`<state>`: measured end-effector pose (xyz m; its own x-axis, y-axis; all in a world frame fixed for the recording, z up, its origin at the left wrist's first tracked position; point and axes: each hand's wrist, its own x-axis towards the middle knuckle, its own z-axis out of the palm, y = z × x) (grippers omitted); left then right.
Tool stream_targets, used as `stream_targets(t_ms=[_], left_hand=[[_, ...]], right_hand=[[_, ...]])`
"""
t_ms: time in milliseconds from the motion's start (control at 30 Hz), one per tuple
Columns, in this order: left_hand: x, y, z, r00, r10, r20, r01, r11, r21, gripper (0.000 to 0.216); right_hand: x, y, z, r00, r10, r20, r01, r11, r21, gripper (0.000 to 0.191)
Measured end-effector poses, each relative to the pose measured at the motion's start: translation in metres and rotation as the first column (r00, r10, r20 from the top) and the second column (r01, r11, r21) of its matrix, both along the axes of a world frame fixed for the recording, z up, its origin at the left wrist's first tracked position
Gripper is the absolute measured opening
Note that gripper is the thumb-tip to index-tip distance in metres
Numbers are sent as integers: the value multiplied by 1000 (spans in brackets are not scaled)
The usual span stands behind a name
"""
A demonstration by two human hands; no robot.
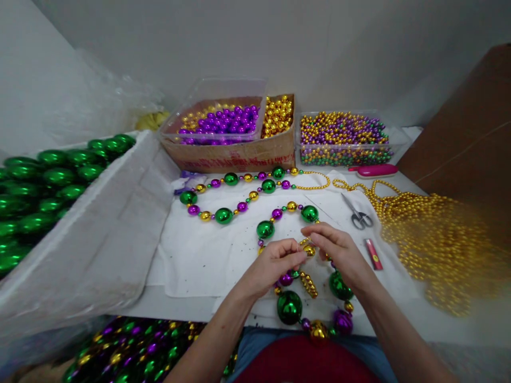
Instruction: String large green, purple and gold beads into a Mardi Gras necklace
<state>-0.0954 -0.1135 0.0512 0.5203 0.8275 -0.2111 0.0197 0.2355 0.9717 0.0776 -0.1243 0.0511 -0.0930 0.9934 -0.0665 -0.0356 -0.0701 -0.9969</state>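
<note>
My left hand (282,256) and my right hand (334,249) meet over the white cloth, fingertips pinched on part of a bead necklace (289,307). Gold beads (308,249) show between the fingers; any thin string there is too fine to make out. The necklace loops around beneath both hands, with large green, purple and gold beads. A short gold beaded piece (308,284) hangs or lies inside the loop. Farther back lies another bead necklace (224,215), ending in a loop of small gold beads.
Scissors (361,219), a red lighter (373,254) and a pink tool (377,170) lie to the right, near heaped gold bead chain (435,239). Behind stand a cardboard box (239,155) and a clear bin (345,146) of beads. A white box (120,229) of green beads stands left.
</note>
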Motion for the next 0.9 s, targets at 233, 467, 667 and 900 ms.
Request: stream_targets(t_ms=[233, 467, 667, 900], left_hand=[[-3, 2, -3, 1000, 17, 14, -16, 997, -71, 24], [-1, 0, -8, 982, 185, 41, -180, 978, -109, 17], [-3, 0, -10, 974, 228, -14, -227, 974, 20, 14], [-13, -2, 13, 983, 100, -155, -53, 958, 282, 9]], right_hand=[[0, -10, -22, 989, 123, 79, -124, 992, 10, 9], [-5, -22, -12, 993, -66, 100, 59, 996, 63, 16], [-4, -34, -2, 950, 57, 306, -130, 966, 223, 19], [1, -12, -20, 966, 200, 164, -223, 965, 135, 16]])
